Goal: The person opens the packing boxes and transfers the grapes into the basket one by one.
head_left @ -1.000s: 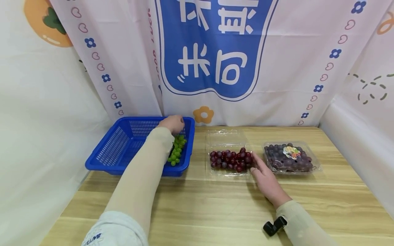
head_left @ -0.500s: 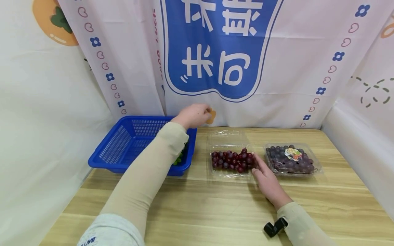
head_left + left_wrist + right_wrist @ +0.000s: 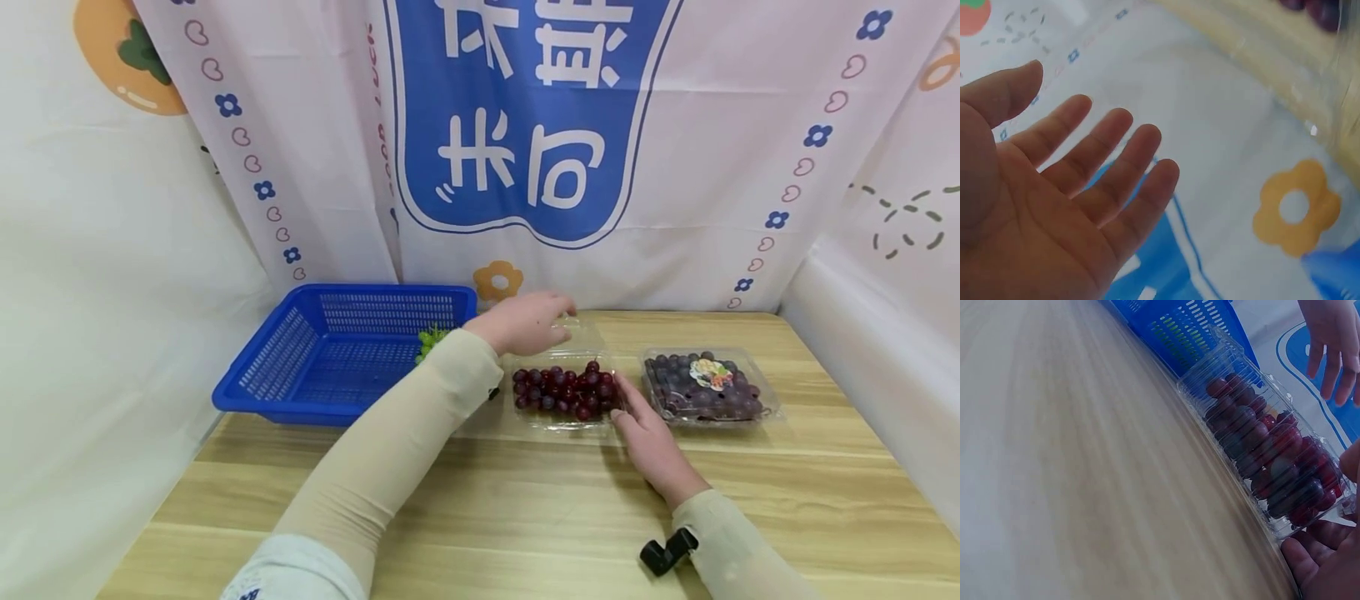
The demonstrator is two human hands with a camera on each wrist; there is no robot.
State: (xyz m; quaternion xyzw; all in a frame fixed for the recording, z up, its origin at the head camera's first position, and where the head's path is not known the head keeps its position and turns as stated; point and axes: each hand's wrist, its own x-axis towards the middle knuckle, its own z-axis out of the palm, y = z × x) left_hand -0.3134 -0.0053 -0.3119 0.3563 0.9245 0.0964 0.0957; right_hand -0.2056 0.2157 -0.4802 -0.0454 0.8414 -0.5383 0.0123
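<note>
In the head view my left hand [image 3: 527, 323] hovers in the air between the blue basket and a clear plastic clamshell box [image 3: 564, 427], fingers spread and holding nothing; the left wrist view shows its bare palm [image 3: 1054, 219]. Red grapes [image 3: 564, 390] fill the box, whose lid [image 3: 588, 333] lies back, partly behind the left hand. Against the box's right end rests my right hand [image 3: 656, 446], thumb near the front corner and fingers along the side. Green grapes [image 3: 430, 340] lie in the right part of the blue basket [image 3: 247, 404], mostly hidden by the left forearm.
A closed clear box of dark grapes [image 3: 701, 387] with a fruit sticker stands right of the right hand. All of it sits on a wooden table [image 3: 570, 517]. A printed white cloth [image 3: 697, 250] hangs behind, and white walls stand at both sides.
My left hand has left the basket, rising and moving right to the box of red grapes, its fingers now spread. My right hand stays against the box's right end.
</note>
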